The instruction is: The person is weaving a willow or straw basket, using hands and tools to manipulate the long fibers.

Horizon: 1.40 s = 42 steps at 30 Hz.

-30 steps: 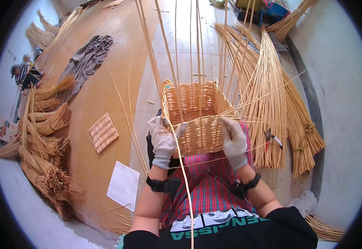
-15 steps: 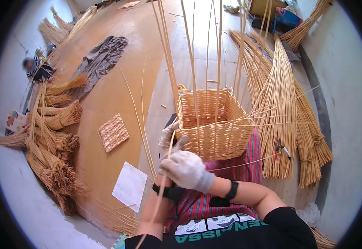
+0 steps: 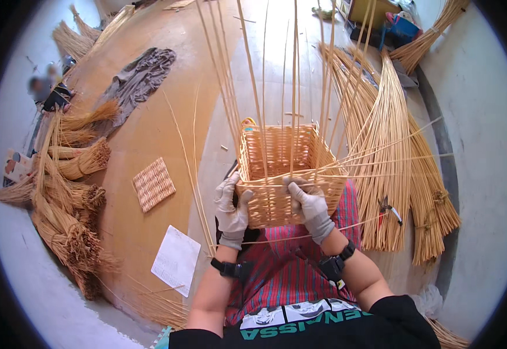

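Observation:
A square woven basket rests on my lap over a striped red cloth, with tall upright reeds rising from its sides and loose strands sticking out to the right. My gloved left hand grips the basket's left front corner, fingers curled around it. My gloved right hand is closed on the front of the basket just below the rim, thumb and fingertips at the horizontal strands.
A flat woven square and a white sheet lie left. Cane bundles with shears lie right. More bundles, a grey cloth and a blurred person are along the left wall; containers stand back right.
My right hand crossed to my left hand, then returned to the basket's front. The long strand hanging toward my body no longer hangs there. The basket shifted slightly right and down in view.

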Each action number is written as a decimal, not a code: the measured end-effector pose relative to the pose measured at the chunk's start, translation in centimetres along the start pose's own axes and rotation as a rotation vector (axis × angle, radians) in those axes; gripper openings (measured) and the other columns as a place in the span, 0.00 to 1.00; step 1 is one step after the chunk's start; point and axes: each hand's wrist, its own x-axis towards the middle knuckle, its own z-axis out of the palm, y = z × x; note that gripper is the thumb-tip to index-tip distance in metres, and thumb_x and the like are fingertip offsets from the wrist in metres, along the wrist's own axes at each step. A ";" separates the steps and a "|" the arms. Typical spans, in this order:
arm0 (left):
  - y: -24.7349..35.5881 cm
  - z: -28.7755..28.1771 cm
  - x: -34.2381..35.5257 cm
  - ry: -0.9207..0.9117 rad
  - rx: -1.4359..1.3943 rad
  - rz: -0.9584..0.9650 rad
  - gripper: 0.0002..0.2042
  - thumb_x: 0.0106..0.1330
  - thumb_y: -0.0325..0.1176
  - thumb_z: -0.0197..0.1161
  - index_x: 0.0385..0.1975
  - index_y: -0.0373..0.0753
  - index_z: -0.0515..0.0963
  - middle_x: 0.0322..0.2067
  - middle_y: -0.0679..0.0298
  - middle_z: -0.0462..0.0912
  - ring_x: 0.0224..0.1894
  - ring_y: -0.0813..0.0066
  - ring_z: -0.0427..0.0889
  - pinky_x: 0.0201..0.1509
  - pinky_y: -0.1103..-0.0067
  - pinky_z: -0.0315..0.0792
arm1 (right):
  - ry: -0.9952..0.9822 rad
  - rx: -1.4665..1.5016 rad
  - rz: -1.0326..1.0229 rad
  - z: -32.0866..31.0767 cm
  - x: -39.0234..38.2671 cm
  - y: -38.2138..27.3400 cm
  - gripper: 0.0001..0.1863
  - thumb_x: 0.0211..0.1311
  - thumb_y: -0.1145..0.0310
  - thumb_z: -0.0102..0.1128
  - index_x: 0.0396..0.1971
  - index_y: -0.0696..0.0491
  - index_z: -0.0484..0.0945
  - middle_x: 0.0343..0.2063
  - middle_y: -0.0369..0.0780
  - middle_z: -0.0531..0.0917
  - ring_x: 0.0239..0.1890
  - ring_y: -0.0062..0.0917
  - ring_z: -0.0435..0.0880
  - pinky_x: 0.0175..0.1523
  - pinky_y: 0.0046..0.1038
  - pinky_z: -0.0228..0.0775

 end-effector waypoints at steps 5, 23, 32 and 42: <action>0.4 0.5 0.8 -0.094 -0.669 -0.596 0.17 0.66 0.38 0.72 0.46 0.43 0.71 0.37 0.71 0.75 0.39 0.82 0.74 0.46 0.81 0.72 | 0.173 -0.116 -0.082 2.0 0.2 -0.4 0.12 0.73 0.70 0.59 0.50 0.58 0.83 0.40 0.42 0.88 0.32 0.15 0.84 0.36 0.18 0.76; 0.9 1.8 0.4 0.109 -0.267 -0.167 0.11 0.59 0.29 0.75 0.27 0.36 0.76 0.35 0.62 0.73 0.41 0.73 0.74 0.46 0.74 0.72 | 0.108 -0.993 -0.755 1.8 -3.6 -3.4 0.27 0.64 0.62 0.67 0.63 0.47 0.76 0.55 0.42 0.82 0.51 0.30 0.84 0.58 0.34 0.74; 1.2 -1.3 0.3 -0.075 0.081 0.072 0.15 0.58 0.21 0.70 0.46 0.36 0.81 0.40 0.58 0.78 0.46 0.63 0.79 0.51 0.71 0.76 | -0.002 -1.648 -0.603 3.7 2.4 -2.3 0.34 0.47 0.42 0.72 0.51 0.47 0.79 0.39 0.38 0.82 0.45 0.35 0.78 0.56 0.43 0.60; 0.6 -0.3 0.1 -0.046 0.082 0.076 0.22 0.57 0.25 0.73 0.53 0.41 0.79 0.45 0.59 0.81 0.50 0.61 0.81 0.53 0.71 0.77 | 0.020 -1.579 -0.930 2.9 3.6 -2.5 0.35 0.52 0.40 0.68 0.54 0.48 0.79 0.36 0.37 0.81 0.40 0.33 0.77 0.52 0.40 0.61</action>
